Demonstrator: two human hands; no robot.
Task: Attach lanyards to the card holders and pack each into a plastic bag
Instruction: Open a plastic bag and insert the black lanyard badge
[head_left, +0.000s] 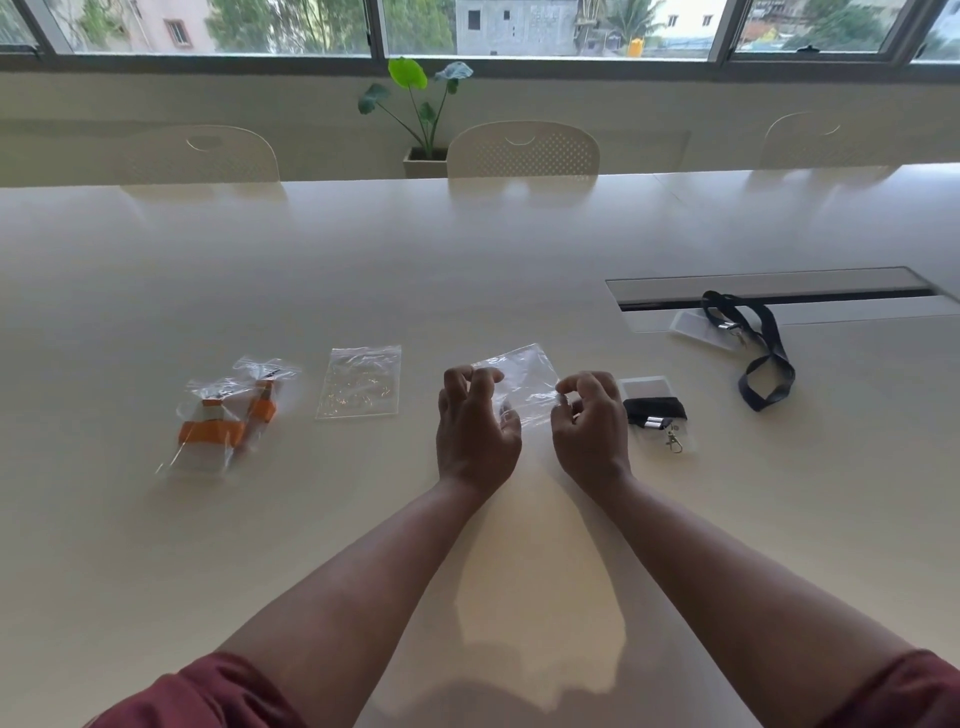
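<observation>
Both hands, left hand (475, 423) and right hand (589, 423), seemingly pinch the plastic bag (524, 382) between them.

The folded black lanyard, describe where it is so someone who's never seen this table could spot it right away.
On the cream table, look just right of the person's right hand. The folded black lanyard lies there on a clear card holder, with its metal clip pointing toward the person. Unlike the other black lanyard sprawled loose near the cable slot, this one is a tight bundle.
</observation>
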